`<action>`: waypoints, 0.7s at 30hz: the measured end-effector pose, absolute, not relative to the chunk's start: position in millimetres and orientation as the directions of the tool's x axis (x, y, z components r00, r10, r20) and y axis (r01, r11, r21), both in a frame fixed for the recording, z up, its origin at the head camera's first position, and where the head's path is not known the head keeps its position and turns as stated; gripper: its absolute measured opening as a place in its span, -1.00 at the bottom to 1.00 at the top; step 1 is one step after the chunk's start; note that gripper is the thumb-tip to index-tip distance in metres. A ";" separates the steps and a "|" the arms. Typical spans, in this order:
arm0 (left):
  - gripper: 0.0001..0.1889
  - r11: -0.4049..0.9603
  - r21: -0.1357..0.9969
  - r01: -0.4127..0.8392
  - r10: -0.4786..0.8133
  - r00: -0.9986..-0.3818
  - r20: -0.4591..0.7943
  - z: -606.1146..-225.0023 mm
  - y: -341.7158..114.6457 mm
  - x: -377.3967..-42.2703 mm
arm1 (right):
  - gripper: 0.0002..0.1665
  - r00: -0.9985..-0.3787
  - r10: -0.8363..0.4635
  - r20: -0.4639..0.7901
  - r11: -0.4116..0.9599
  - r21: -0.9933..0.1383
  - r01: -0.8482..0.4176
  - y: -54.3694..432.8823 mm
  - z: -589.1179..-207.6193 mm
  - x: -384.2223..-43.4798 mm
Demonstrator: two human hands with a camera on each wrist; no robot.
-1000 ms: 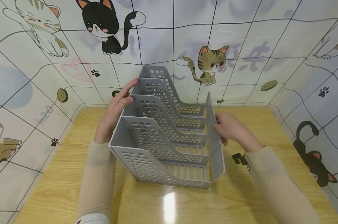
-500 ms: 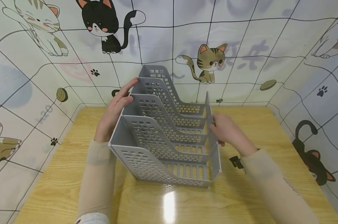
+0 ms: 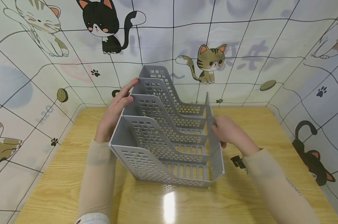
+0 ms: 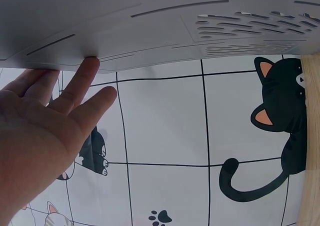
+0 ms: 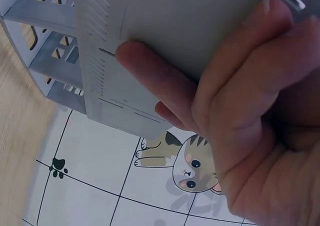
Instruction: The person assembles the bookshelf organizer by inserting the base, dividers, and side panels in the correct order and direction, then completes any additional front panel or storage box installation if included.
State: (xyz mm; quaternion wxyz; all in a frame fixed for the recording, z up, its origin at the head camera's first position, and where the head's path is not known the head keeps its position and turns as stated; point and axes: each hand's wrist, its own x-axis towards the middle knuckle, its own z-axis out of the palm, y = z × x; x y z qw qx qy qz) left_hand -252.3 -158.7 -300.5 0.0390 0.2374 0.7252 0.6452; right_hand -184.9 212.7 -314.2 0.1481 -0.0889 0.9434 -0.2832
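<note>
A grey plastic file organizer (image 3: 157,133) with several slots stands on the wooden table in the head view. Its perforated dividers slope down toward a flat grey panel (image 3: 215,149) along the right side, which leans slightly outward. My left hand (image 3: 112,112) rests on the tall back wall, fingers fairly straight and tips near its upper edge; in the left wrist view, fingers (image 4: 85,81) touch that wall's outer face. With the thumb over its upper edge, my right hand (image 3: 229,130) holds the panel. Fingers (image 5: 155,76) lie against its outer face in the right wrist view; the thumb is hidden there.
The wooden table (image 3: 152,205) surrounds the organizer, with bare wood in front and on both sides. A cloth backdrop (image 3: 247,40) printed with cats and a grid encloses the back and sides. A small black piece (image 3: 238,162) shows by the right sleeve.
My right hand shifts the panel's edge slightly left, then back to the right. The left hand and the organizer's body stay where they were.
</note>
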 end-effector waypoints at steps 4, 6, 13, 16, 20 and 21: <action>-0.37 0.058 0.954 0.295 0.391 -0.886 0.250 -301.3 -158.4 -252.5 | -0.75 -0.940 -0.252 -0.232 0.827 -0.555 -0.085 212.7 -313.2 -184.4; -0.37 0.060 0.953 0.297 0.389 -0.886 0.251 -301.9 -158.2 -253.1 | -0.75 -0.939 -0.249 -0.237 0.832 -0.549 -0.082 212.0 -312.8 -184.4; -0.39 0.038 0.955 0.294 0.403 -0.879 0.254 -300.7 -157.6 -253.8 | -0.69 -0.932 -0.261 -0.250 0.821 -0.565 -0.078 213.1 -311.5 -185.2; -0.39 0.026 0.956 0.291 0.407 -0.877 0.256 -300.7 -157.9 -254.0 | -0.68 -0.930 -0.270 -0.251 0.815 -0.574 -0.082 214.8 -311.5 -185.7; -0.39 0.031 0.954 0.297 0.405 -0.877 0.260 -301.8 -158.6 -254.2 | -0.69 -0.930 -0.273 -0.246 0.811 -0.578 -0.085 215.0 -312.1 -185.5; -0.39 0.036 0.953 0.301 0.403 -0.877 0.262 -302.1 -158.8 -254.3 | -0.69 -0.931 -0.271 -0.243 0.810 -0.581 -0.084 214.5 -312.1 -185.2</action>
